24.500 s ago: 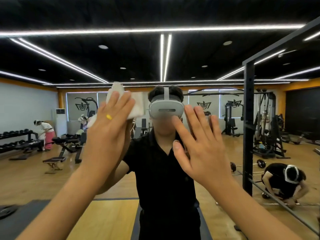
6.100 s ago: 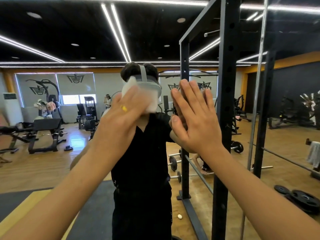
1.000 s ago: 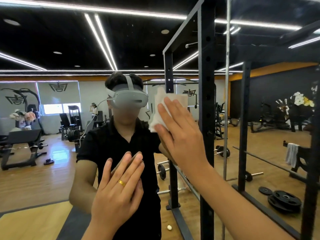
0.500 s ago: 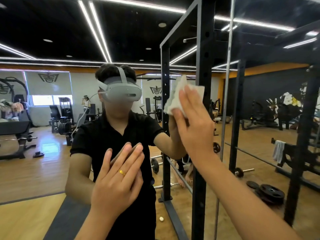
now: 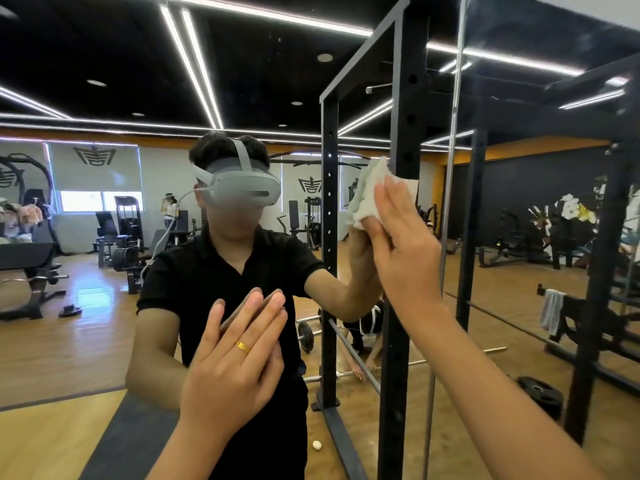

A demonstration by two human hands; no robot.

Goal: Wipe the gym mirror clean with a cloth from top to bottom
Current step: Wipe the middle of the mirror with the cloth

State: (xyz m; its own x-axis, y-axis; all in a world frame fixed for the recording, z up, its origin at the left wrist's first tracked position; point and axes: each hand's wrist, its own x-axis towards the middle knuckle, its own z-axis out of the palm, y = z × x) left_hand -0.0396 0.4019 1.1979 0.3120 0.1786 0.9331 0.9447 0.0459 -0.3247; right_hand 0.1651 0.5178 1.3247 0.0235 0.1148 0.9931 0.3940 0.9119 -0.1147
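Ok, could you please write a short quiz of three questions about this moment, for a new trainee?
1. True or false: the left hand lies flat on the mirror, lower than the cloth.
2. Which hand presses the cloth on the glass? A. the left hand B. the right hand C. both hands
3. Fill in: on one finger of the left hand there is a gold ____.
Key: 1 true; 2 B; 3 ring.
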